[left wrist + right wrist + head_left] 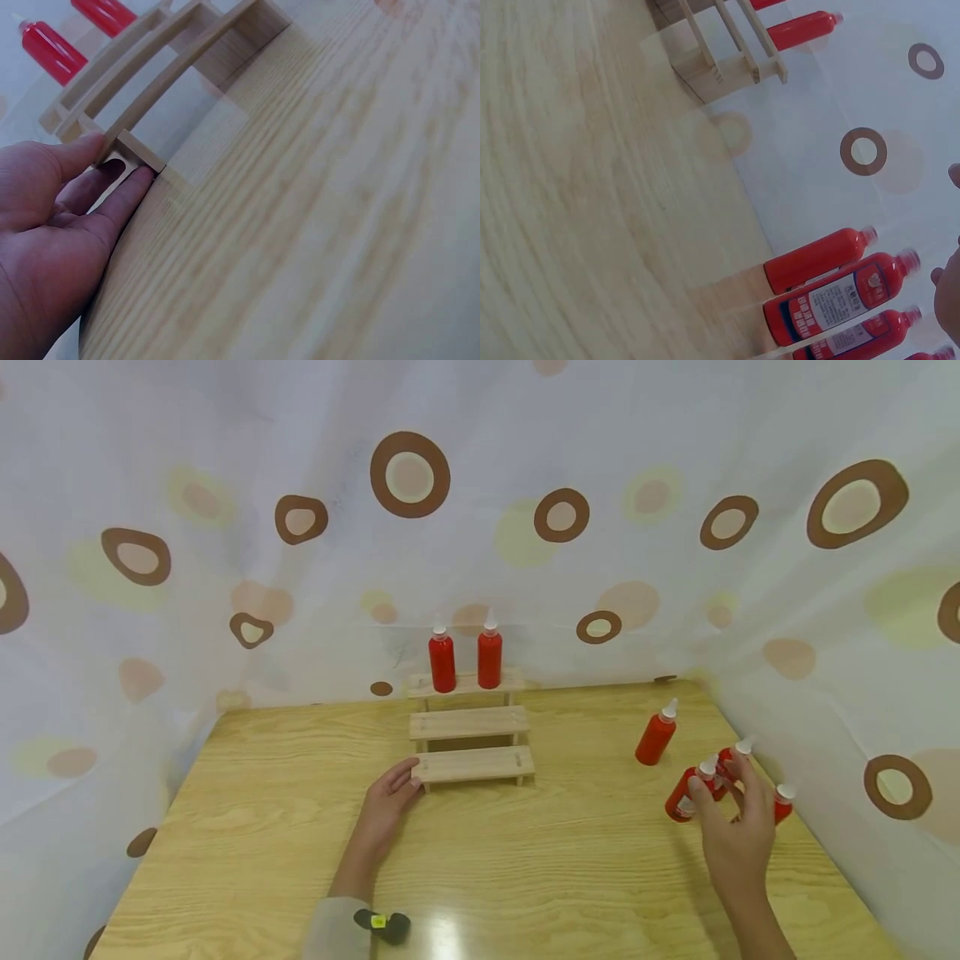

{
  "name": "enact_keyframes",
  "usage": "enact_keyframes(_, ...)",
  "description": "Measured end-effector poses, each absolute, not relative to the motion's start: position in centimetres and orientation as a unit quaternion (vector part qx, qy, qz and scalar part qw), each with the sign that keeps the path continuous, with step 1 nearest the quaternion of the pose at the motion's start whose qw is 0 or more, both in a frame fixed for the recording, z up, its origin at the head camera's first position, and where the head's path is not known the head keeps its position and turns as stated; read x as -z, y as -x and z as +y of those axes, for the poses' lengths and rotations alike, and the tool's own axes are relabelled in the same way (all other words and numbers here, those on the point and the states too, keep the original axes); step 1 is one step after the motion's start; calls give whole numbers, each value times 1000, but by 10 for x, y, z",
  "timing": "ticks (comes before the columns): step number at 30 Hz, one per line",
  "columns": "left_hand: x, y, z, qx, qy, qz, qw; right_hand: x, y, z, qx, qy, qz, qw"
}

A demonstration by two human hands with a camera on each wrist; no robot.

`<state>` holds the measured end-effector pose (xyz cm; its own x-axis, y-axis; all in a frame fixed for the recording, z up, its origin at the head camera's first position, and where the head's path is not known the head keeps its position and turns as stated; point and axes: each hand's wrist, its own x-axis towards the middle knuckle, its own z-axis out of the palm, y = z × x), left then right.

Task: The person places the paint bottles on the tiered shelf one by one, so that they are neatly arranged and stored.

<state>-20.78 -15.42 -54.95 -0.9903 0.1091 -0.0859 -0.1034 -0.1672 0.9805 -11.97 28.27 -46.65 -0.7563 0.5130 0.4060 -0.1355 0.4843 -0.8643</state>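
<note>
Left hand point(390, 797) pinches wooden stand point(469, 723) at its low left corner; a tug could topple two red bottles point(444, 666) up top. Rightward: lone bottle point(655, 742), then clustered bottles point(681, 797). Right hand point(738, 835) at their tops, thumb and fingers parted, no hold seen; a brush could tip one.

The right wrist view's edge crops the right hand point(949, 296) (and the lowest red bottle point(928, 355)).
</note>
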Motion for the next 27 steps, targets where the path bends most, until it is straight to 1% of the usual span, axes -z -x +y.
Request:
enact_keyframes(9,550,208,-155,-765,0,641,66,493,129,294,-527,172,-787,271)
enact_keyframes(18,549,206,-154,-758,-2,649,64,504,136,295,-530,189,-796,223)
enact_keyframes(22,548,205,-154,-756,-7,652,65,507,138,295,-517,196,-804,218)
enact_keyframes(27,548,205,-153,-757,-9,650,63,511,143,295,-492,184,-820,227)
